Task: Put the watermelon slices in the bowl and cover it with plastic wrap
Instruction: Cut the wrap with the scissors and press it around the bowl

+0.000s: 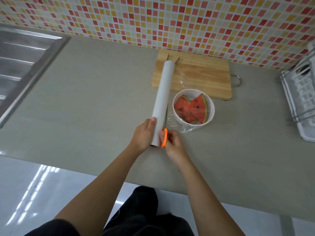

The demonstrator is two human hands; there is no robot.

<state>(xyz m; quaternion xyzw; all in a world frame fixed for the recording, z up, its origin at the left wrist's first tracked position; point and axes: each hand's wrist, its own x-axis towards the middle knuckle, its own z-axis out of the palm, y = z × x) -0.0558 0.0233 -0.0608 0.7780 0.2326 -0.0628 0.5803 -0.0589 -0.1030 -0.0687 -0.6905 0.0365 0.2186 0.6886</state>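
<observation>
Working across the grey counter (85, 99) that fills the middle of the frame, you have most of this job behind you, as far as I can judge. The board (204, 77), upper right of centre, is bare of fruit; the roll (163, 99) lies slanting from the board's left end down toward frame centre. Just right of the roll sits the bowl (211, 109), with both slices (196, 108) already inside and a sheet of wrap (179, 124) stretched over it, still joined to the roll. So what is left looks like cutting the sheet free and pressing its loose edge down around the rim. Your left hand (144, 133) is closed around the roll's near end, thumb up along its side, steadying it. Your right hand (173, 142), touching the roll's right side, has its fingers through the orange handle of the scissors (164, 137), blade pointing up the gap between roll and bowl. Whether the blades stand parted, I cannot tell.
</observation>
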